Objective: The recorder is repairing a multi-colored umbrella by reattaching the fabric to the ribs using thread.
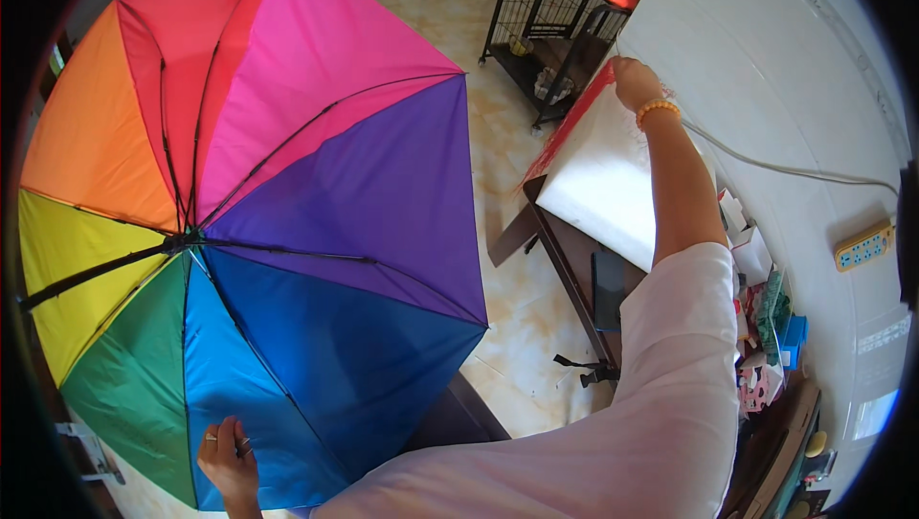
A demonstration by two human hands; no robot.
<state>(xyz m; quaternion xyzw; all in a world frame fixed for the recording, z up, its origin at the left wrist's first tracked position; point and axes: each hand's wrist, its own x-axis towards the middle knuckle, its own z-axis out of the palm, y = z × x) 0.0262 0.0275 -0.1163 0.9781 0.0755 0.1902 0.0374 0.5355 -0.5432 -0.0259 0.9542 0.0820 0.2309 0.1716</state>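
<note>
Homelike room, wire cage (548, 4), marbled floor (450, 16)

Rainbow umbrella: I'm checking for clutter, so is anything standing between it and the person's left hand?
Nothing visible is. The left hand shows directly against the lighter blue panel of the rainbow umbrella, with no object between. Whether the fingers touch the cloth, I can't tell.

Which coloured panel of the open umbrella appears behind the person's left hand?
The light blue panel, between the green panel and the darker blue panel; it alone has the left hand in front of it.
</note>
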